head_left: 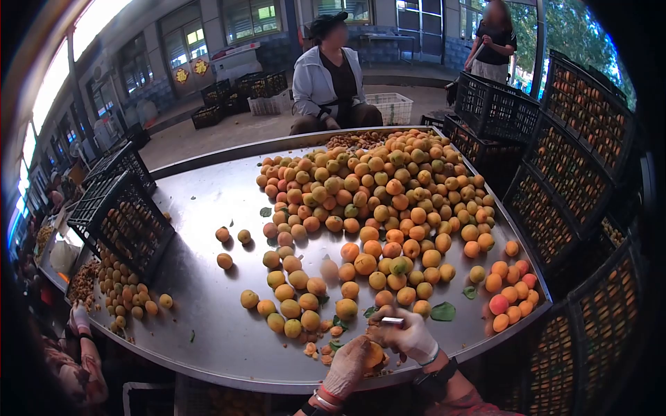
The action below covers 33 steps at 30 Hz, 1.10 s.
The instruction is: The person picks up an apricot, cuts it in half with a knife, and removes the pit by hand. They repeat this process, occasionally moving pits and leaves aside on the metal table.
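Note:
At the near edge of the metal table, my left hand (347, 369), in a pale glove, is closed round an apricot (373, 355). My right hand (413, 335), also gloved, grips a small tool with a short metal blade (392, 320), just above and right of that fruit. Bits of apricot and pits (326, 350) lie left of my hands. Beyond them spreads a large pile of orange and yellow apricots (388, 180). A green leaf (442, 311) rests to the right of my right hand.
A tipped black crate (128, 222) spills apricots on the left, near a co-worker's gloved hand (80, 319). Redder apricots (510, 295) sit at the right edge. Stacked full crates (569, 152) stand beyond it. A seated person (331, 80) faces the table; another person (494, 45) stands behind.

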Available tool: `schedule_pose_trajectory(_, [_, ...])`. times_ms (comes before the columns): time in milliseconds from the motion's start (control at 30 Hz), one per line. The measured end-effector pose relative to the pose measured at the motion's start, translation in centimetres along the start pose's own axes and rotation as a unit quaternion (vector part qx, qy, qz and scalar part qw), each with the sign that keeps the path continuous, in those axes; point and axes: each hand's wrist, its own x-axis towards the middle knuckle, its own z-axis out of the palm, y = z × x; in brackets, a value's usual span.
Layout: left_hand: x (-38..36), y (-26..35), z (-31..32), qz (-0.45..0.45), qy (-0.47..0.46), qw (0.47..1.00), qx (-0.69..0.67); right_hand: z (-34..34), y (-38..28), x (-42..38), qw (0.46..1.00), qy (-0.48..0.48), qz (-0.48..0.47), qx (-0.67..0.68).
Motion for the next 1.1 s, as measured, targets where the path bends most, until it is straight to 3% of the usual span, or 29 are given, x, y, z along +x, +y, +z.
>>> schedule_pose_trajectory(33, [0.1, 0.4, 0.0, 0.016, 0.003, 0.998, 0.065, 0.1, 1.2, 0.6, 0.998, -0.038, -0.055, 0.002])
schedule_pose_trajectory(67, [0.5, 0.2, 0.1, 0.008, 0.004, 0.998, 0.062, -0.3, 1.1, 0.2, 0.996, -0.085, 0.009, -0.034])
schedule_pose_trajectory(133, [1.4, -1.9, 0.0, -0.048, 0.021, 0.998, -0.037, -1.5, 3.3, 0.9, 0.976, -0.123, -0.091, -0.154])
schedule_pose_trajectory(167, [1.3, -2.7, -0.1, -0.024, 0.011, 0.999, -0.018, -0.8, 0.2, -0.1, 0.982, -0.120, 0.026, -0.144])
schedule_pose_trajectory(233, [0.7, -2.6, -0.6, 0.017, 0.009, 0.997, 0.072, -0.2, 2.5, -0.1, 0.995, -0.073, -0.055, -0.044])
schedule_pose_trajectory(267, [0.7, -2.3, -0.7, 0.045, 0.014, 0.989, 0.143, 0.2, 2.8, -0.4, 0.991, -0.035, -0.111, -0.072])
schedule_pose_trajectory(300, [0.6, -2.1, -1.1, 0.037, -0.011, 0.990, 0.138, 0.8, 2.1, -1.0, 0.998, 0.003, -0.052, -0.040])
schedule_pose_trajectory(333, [0.6, -1.8, -1.3, 0.036, -0.035, 0.990, 0.133, 1.2, 2.5, -0.9, 0.991, 0.050, -0.119, -0.026])
schedule_pose_trajectory(367, [0.5, -0.9, -0.8, 0.001, -0.026, 0.998, 0.055, 0.7, 2.1, -0.9, 0.997, 0.042, -0.061, -0.007])
schedule_pose_trajectory(400, [0.4, -1.2, -1.3, 0.035, -0.041, 0.993, 0.109, 0.3, 1.7, -0.9, 0.999, 0.031, -0.007, 0.011])
schedule_pose_trajectory(433, [0.4, -1.6, -2.0, 0.088, -0.047, 0.986, 0.136, 0.2, 2.7, -0.3, 0.997, 0.028, -0.072, -0.028])
schedule_pose_trajectory(467, [0.3, -1.8, -2.5, 0.141, -0.051, 0.975, 0.165, -0.5, 2.8, -0.4, 0.997, 0.027, -0.072, -0.027])
schedule_pose_trajectory(533, [-0.9, 1.3, -2.1, 0.034, 0.020, 0.999, 0.004, -2.0, 1.4, -0.9, 0.965, 0.045, -0.146, -0.215])
schedule_pose_trajectory(567, [-1.4, 2.1, -2.7, 0.030, 0.050, 0.998, -0.003, -3.3, 0.5, -1.1, 0.972, 0.079, -0.032, -0.218])
schedule_pose_trajectory(600, [-1.7, 1.6, -4.0, 0.056, 0.042, 0.995, -0.071, -4.6, 1.8, -0.5, 0.933, 0.172, -0.152, -0.278])
schedule_pose_trajectory(667, [-4.2, 2.9, -5.9, 0.076, 0.089, 0.990, -0.081, -6.4, 0.6, -0.7, 0.954, 0.258, -0.015, -0.154])
schedule_pose_trajectory(700, [-5.6, 3.0, -7.2, 0.094, 0.120, 0.986, -0.064, -8.9, 3.2, 0.5, 0.934, 0.281, -0.093, -0.200])
schedule_pose_trajectory(733, [-7.1, 3.3, -8.4, 0.113, 0.149, 0.981, -0.046, -9.6, 3.1, 0.5, 0.929, 0.287, -0.097, -0.212])
schedule_pose_trajectory(800, [-10.5, 4.3, -9.7, 0.056, 0.274, 0.960, -0.027, -10.0, 2.6, 0.2, 0.919, 0.286, -0.015, -0.270])
schedule_pose_trajectory(833, [-11.7, 3.2, -12.0, 0.138, 0.290, 0.914, 0.247, -10.0, 2.6, 0.3, 0.920, 0.283, -0.016, -0.269])
schedule_pose_trajectory(867, [-12.8, 1.5, -14.4, 0.206, 0.282, 0.792, 0.501, -10.0, 2.8, 0.6, 0.893, 0.254, 0.003, -0.371])
schedule_pose_trajectory(900, [-14.0, -0.3, -15.7, 0.167, 0.366, 0.893, 0.204, -9.9, 3.0, 0.7, 0.855, 0.220, 0.022, -0.470])
schedule_pose_trajectory(933, [-15.2, -0.8, -16.8, 0.136, 0.343, 0.925, 0.090, -9.9, 3.2, 0.7, 0.857, 0.208, 0.021, -0.471])
schedule_pose_trajectory(1000, [-16.6, -2.2, -18.1, 0.066, 0.415, 0.904, 0.082, -9.4, 4.3, 1.0, 0.798, 0.197, -0.018, -0.569])
schedule_pose_trajectory(1100, [-17.9, -4.3, -19.7, 0.049, 0.451, 0.870, 0.192, -10.0, 5.4, 1.7, 0.804, 0.174, -0.011, -0.569])
